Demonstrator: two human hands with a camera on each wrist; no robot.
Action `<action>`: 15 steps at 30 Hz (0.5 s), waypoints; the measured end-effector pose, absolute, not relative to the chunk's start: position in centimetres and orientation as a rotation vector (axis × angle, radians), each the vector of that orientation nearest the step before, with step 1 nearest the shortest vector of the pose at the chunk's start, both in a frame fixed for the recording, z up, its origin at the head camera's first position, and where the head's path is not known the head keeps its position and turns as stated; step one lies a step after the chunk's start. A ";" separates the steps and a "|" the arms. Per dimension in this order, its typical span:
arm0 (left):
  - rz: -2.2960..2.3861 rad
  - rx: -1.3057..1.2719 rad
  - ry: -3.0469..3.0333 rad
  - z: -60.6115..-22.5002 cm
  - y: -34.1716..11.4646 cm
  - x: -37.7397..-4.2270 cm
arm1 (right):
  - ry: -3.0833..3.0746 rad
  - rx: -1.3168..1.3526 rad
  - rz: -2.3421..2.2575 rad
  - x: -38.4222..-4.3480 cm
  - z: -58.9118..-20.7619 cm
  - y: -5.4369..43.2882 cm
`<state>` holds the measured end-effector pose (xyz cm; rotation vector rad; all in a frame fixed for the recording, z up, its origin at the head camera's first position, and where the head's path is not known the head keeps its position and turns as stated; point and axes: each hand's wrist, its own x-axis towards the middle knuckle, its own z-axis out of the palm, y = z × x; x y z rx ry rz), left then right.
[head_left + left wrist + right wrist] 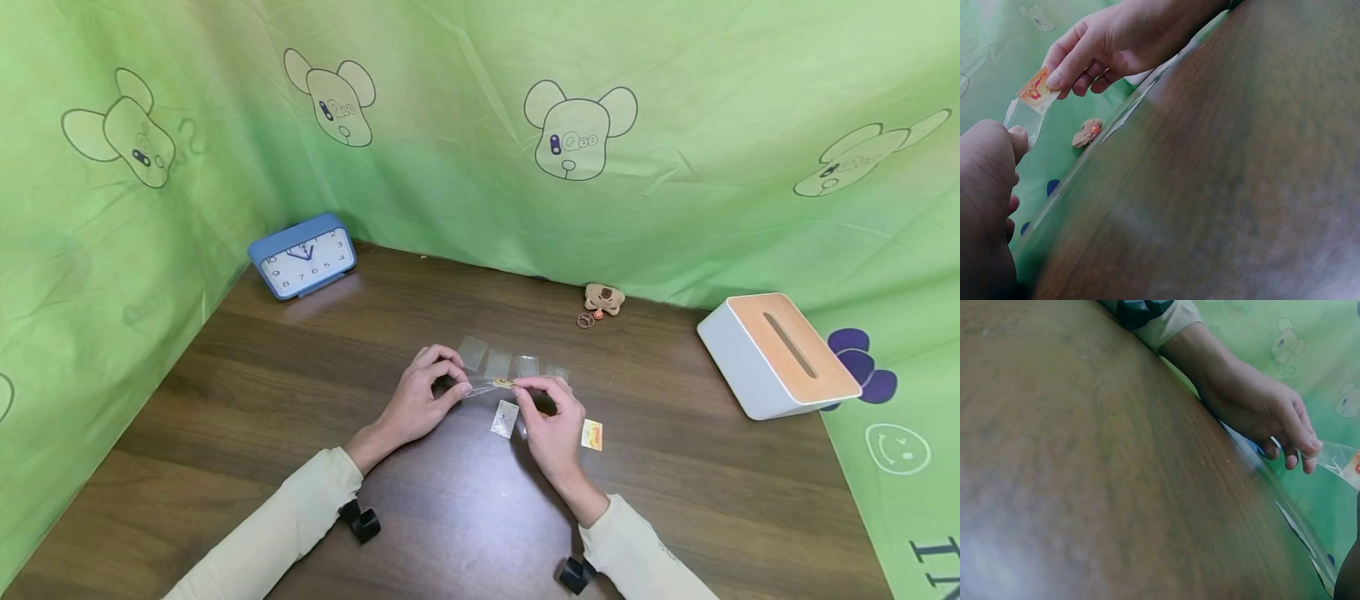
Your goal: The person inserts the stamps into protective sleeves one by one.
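Between thumb and fingers, my left hand (pixel 417 398) pinches one end of a small clear plastic sleeve (pixel 1025 120). My right hand (pixel 556 427) pinches a small orange-and-yellow card (pixel 1036 91) at the sleeve's other end. Card and sleeve overlap in the left wrist view; how far the card sits inside, I cannot tell. Both are held above the table. Beneath the hands lie a whitish card (pixel 505 418) and, to the right, a yellow-orange card (pixel 592 435). Another card lies partly hidden behind my right hand. Several clear sleeves (pixel 472 353) lie in a row just beyond.
At the back left of the brown wooden table (pixel 247 467) stands a blue clock (pixel 303 257). A brown plush keychain (pixel 603 299) lies near the back edge. On the right is a white tissue box (pixel 776 357) with a wood-look top. Green printed cloth (pixel 450 167) hangs around the table.
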<state>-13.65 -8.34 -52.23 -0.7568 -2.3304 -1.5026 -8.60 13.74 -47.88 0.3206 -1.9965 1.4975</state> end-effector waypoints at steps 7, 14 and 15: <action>-1.506 -0.763 -2.315 -52.5 -8.4 -13.8 | -2.003 0.371 1.473 -8.8 -47.8 14.0; -1.514 -0.796 -2.260 -51.4 -8.2 -13.2 | -2.011 0.407 1.462 -9.7 -50.1 15.1; -1.508 -0.800 -2.258 -51.2 -8.2 -13.1 | -2.010 0.409 1.459 -9.7 -50.2 15.1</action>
